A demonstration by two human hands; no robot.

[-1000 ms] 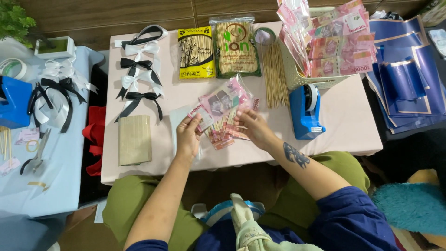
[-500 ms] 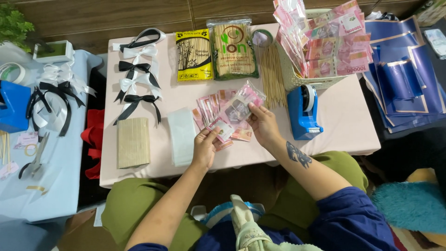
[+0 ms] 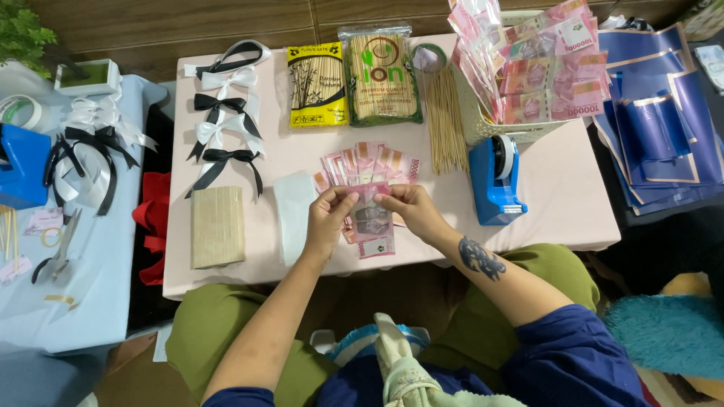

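Left hand (image 3: 329, 215) and right hand (image 3: 408, 209) close together, fingers pinched, forearms angled inward

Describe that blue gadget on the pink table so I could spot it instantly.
On the pink table, look right of the person's right hand. The blue tape dispenser stands there, below the basket of banknotes; unlike its flat paper neighbours, it is chunky plastic with a tape roll on top.

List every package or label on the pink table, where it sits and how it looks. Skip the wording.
Yellow packet: far edge, right of the bows; flat rectangle, black bamboo drawing.
Clear skewer bag: far edge, right of the yellow packet; pale sticks inside, green and brown label.
No screens or signs in view.
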